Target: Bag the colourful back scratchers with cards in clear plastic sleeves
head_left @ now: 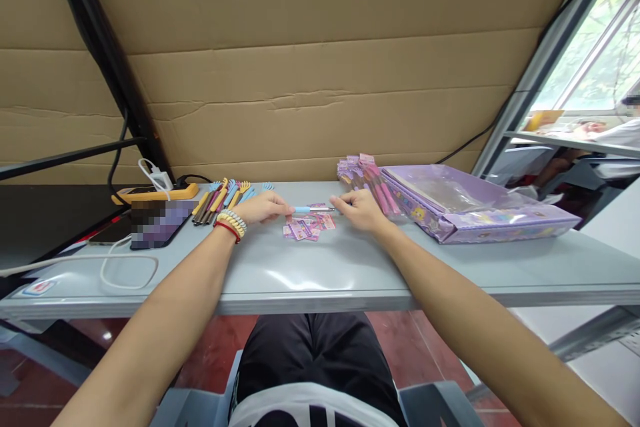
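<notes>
My left hand [267,207] pinches one end of a light blue pen [303,210], which lies level just above the table. At the pen's other, slimmer end is my right hand [357,208], its fingers curled closed with the thumb by the tip. Whether it grips the tip or something thin there I cannot make out. Beneath the pen lies a loose pile of small pink and purple printed cards [303,229]. Beyond my right hand rest pink pens in clear wrappers with printed card tops [377,183]. Left of my left hand is a row of colourful pens [223,197] with hand-shaped ends.
A purple printed box [500,227] with clear plastic stands at the right of the grey table [320,280]. On the left are a phone [167,230], a yellow power strip [165,193] and a white cable [130,287]. A cardboard panel [320,100] closes off the back.
</notes>
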The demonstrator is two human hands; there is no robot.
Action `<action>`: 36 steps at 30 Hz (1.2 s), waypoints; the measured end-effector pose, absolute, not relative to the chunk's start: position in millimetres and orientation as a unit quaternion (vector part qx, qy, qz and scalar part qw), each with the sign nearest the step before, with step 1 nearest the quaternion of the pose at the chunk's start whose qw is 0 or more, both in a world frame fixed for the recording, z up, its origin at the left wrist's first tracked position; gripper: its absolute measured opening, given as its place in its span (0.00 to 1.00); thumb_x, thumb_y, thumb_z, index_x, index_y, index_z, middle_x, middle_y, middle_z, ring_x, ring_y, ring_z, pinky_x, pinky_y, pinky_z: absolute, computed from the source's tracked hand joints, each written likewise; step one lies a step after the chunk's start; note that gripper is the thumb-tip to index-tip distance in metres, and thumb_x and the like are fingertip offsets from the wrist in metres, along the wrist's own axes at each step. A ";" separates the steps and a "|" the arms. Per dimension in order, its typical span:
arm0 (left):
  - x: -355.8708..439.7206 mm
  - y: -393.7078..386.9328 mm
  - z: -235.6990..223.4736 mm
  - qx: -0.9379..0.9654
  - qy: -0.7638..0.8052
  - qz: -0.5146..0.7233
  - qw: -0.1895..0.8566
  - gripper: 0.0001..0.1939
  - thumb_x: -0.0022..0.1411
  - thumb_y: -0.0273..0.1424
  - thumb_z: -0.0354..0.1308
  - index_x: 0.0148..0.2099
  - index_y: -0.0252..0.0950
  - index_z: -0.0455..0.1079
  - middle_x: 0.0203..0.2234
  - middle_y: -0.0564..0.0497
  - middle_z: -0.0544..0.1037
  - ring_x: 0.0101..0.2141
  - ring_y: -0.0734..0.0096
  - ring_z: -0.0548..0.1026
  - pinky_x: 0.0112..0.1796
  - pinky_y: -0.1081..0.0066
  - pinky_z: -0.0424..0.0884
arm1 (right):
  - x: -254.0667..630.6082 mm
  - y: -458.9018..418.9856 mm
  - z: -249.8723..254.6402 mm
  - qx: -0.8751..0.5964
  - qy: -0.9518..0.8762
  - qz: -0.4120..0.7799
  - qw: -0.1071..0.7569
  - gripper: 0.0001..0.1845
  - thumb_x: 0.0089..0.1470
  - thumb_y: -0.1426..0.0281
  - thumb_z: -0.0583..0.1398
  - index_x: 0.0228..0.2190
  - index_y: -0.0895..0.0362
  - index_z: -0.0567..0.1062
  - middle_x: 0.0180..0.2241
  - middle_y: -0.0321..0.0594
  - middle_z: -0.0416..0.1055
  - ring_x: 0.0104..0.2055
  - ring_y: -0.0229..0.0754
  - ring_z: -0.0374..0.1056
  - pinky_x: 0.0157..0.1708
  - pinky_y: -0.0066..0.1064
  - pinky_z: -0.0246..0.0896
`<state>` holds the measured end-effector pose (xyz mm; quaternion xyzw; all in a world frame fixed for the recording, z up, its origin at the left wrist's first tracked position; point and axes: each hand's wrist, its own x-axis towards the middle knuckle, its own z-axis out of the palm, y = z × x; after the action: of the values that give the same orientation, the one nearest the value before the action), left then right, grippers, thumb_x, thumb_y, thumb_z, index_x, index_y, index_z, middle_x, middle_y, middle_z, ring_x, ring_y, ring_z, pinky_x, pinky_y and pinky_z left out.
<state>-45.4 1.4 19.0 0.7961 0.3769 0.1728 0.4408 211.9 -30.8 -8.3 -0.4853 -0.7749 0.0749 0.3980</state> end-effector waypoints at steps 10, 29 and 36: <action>-30.2 -16.0 32.1 0.818 0.393 0.213 0.361 0.24 0.51 0.51 0.60 0.24 0.32 0.71 0.10 0.58 0.53 0.13 0.81 0.50 0.17 0.73 0.44 | 206.4 -31.8 -1.2 -0.556 -0.716 -0.001 0.423 0.25 0.51 0.61 0.47 0.08 0.54 0.50 0.16 0.35 0.40 0.19 0.31 0.40 0.22 0.29 0.36; -21.4 -20.1 33.8 0.876 0.374 0.191 0.237 0.24 0.55 0.49 0.54 0.23 0.31 0.71 0.10 0.57 0.57 0.16 0.80 0.53 0.20 0.73 0.49 | 202.8 -32.2 -4.4 -0.554 -0.723 -0.019 0.413 0.25 0.50 0.62 0.48 0.07 0.55 0.54 0.17 0.35 0.40 0.20 0.31 0.38 0.23 0.30 0.36; -18.1 -7.3 15.8 0.906 0.379 0.177 0.062 0.24 0.60 0.47 0.49 0.28 0.33 0.74 0.17 0.51 0.71 0.21 0.74 0.63 0.25 0.72 0.54 | 208.6 -24.6 -8.5 -0.542 -0.750 0.010 0.380 0.26 0.52 0.59 0.50 0.08 0.57 0.56 0.18 0.34 0.40 0.22 0.32 0.38 0.24 0.31 0.34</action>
<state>-18.1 -7.3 15.8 0.9062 0.3791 0.1769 0.0617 208.6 -24.6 -8.5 -0.5418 -0.7498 0.0101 0.3796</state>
